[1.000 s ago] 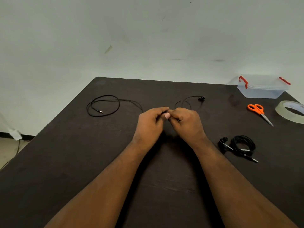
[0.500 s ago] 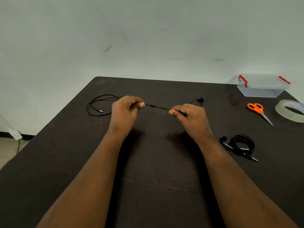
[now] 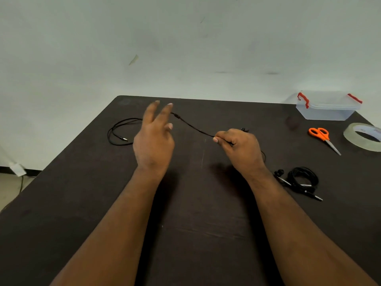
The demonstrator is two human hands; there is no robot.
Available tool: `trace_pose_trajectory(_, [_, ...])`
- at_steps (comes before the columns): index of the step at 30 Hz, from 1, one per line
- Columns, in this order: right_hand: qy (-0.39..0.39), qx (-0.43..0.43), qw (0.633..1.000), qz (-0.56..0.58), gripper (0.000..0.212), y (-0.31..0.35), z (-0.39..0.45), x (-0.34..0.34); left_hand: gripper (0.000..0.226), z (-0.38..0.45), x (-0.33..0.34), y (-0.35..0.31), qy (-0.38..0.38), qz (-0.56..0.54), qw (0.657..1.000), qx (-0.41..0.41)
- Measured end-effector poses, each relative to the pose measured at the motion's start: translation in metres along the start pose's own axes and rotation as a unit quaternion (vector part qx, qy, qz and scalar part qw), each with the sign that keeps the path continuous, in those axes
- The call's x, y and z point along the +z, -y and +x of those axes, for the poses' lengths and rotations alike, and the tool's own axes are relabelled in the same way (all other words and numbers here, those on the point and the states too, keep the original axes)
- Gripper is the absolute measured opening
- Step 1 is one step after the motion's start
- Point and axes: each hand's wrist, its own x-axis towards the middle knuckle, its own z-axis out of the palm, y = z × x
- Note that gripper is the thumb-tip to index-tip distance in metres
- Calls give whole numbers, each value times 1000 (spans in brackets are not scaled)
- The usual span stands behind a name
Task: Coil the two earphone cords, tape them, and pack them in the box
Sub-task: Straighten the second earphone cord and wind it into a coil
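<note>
A loose black earphone cord hangs in the air between my hands. My right hand pinches it between thumb and forefinger, with an earbud showing just behind the knuckles. My left hand is raised with its fingers spread upward. The cord runs across their palm side, and the exact grip is hidden. From there the cord drops to a loop with the jack plug, lying flat at the left. A second earphone, coiled into a bundle, rests by my right wrist. The clear box with red clasps stands at the far right corner.
Orange scissors and a roll of clear tape lie at the right edge, in front of the box. The dark table ends at a pale wall behind and drops to the floor on the left.
My hands have drawn apart from a joined pinch. The left hand rose toward the far edge and spread its fingers, lifting the cord. The right hand kept its pinch.
</note>
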Motion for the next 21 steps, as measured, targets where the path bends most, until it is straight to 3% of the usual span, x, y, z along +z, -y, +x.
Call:
trace_pose_trajectory(1, [-1,-3,1000,8,19,3,0,2,44,-6,4,-11,4,-31,999,33])
trace_pose_trajectory(3, [-2,-12,1000,18,18,8,1,5,46,-21,16,-29,50,-198,977,66])
trace_pose_trajectory(6, [9,-35,999,23,22,10,1,8,41,-35,32,-34,138,-313,939,27])
trace_pose_trajectory(9, [10,-49,998,26,27,12,0,7,26,-28,35,-22,144,-276,950,23])
trace_pose_trajectory(16, [-27,-15,997,68,21,10,1,-2,3,-12,29,-9,104,-147,974,135])
trace_pose_trajectory(18, [-34,-8,998,53,17,5,0,-4,3,-7,26,-3,68,-136,981,117])
trace_pose_trajectory(21, [-63,24,994,89,12,-4,-1,-7,4,6,13,17,-2,-153,988,19])
